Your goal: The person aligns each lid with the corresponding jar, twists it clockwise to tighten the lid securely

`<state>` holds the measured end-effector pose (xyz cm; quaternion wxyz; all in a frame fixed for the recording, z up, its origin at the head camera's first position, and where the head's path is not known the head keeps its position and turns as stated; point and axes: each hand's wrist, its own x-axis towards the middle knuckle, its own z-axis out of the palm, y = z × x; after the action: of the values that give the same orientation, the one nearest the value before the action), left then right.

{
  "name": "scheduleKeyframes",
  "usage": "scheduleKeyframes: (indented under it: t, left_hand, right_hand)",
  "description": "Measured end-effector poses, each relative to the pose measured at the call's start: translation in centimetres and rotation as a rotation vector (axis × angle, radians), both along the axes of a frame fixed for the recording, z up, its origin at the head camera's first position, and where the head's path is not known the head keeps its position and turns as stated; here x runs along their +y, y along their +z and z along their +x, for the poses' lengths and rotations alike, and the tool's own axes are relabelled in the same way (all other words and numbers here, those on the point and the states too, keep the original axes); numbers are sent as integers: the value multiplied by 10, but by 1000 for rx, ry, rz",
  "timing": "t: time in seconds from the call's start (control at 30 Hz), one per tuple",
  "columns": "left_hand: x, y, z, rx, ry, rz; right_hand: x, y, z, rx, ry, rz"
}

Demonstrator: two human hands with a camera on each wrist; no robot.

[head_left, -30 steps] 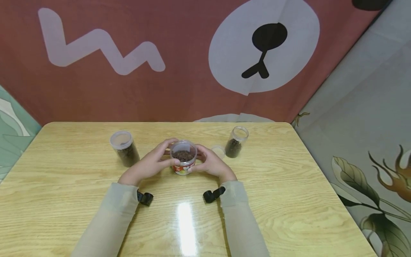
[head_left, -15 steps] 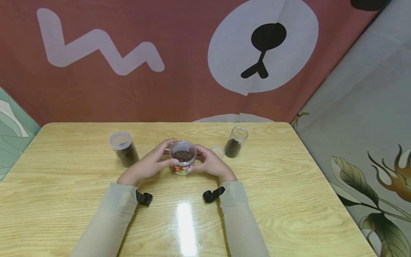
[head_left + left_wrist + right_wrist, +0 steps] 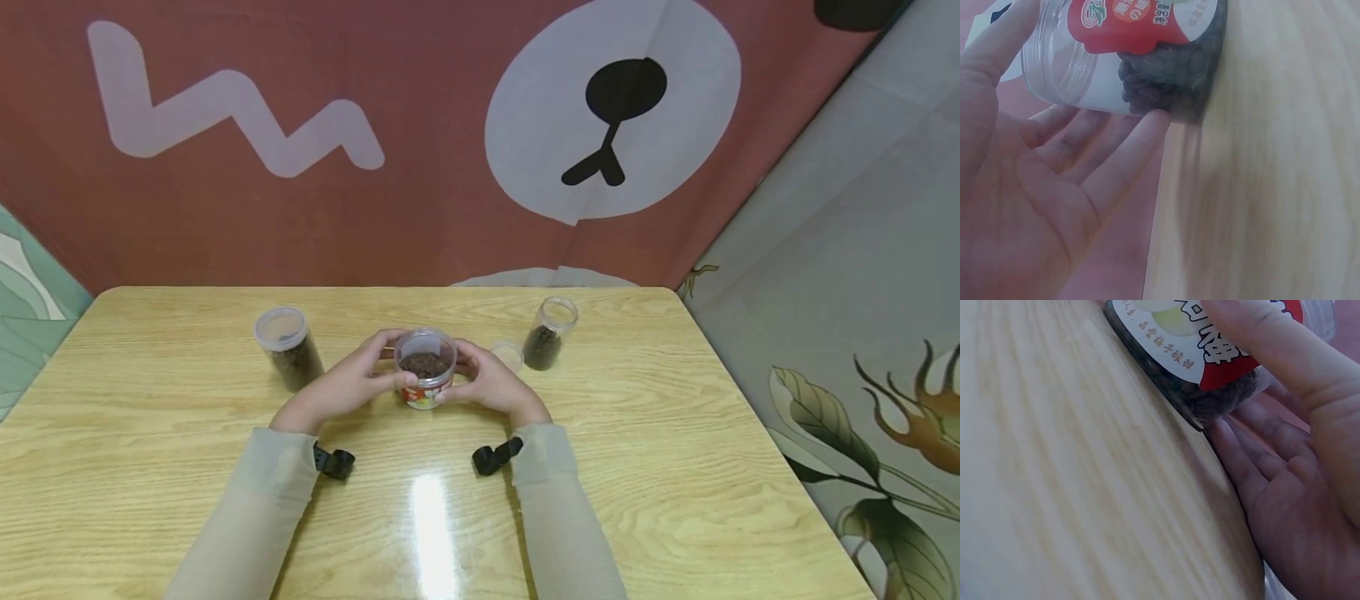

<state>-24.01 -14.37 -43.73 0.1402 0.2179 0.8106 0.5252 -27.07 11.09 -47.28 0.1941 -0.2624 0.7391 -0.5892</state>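
In the head view my left hand (image 3: 341, 390) and right hand (image 3: 497, 385) hold the squat jar (image 3: 425, 385) upright on the table (image 3: 675, 475), thumbs nearest me, probably for balance; the left tall jar (image 3: 297, 363) and right tall jar (image 3: 542, 347) leave it room. In the left wrist view, 1 fingertip (image 3: 1155, 128) touches low, seemingly steadying its base. In the right wrist view, my thumb (image 3: 1285, 347) and curled fingers brace the other side

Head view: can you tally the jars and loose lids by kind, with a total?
Tall jars (left jar, right jar): 2
Wide red-labelled jar: 1
Loose lid: 1
Total: 4
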Motion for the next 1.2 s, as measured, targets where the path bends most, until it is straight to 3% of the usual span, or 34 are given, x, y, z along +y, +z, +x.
scheduleKeyframes:
  t: [0.27, 0.53, 0.87, 1.2]
  left_hand:
    - [-3, 0, -1, -2, 12, 9]
    - [-5, 0, -2, -22, 46, -2]
    - [-6, 2, -1, -49, 94, -3]
    - [-7, 8, -1, -46, 125, 3]
  right_hand:
    - [-4, 3, 0, 31, -25, 56]
    - [-10, 7, 3, 25, -120, 87]
    - [-21, 5, 4, 52, -162, 71]
    - [-28, 8, 5, 88, -261, 149]
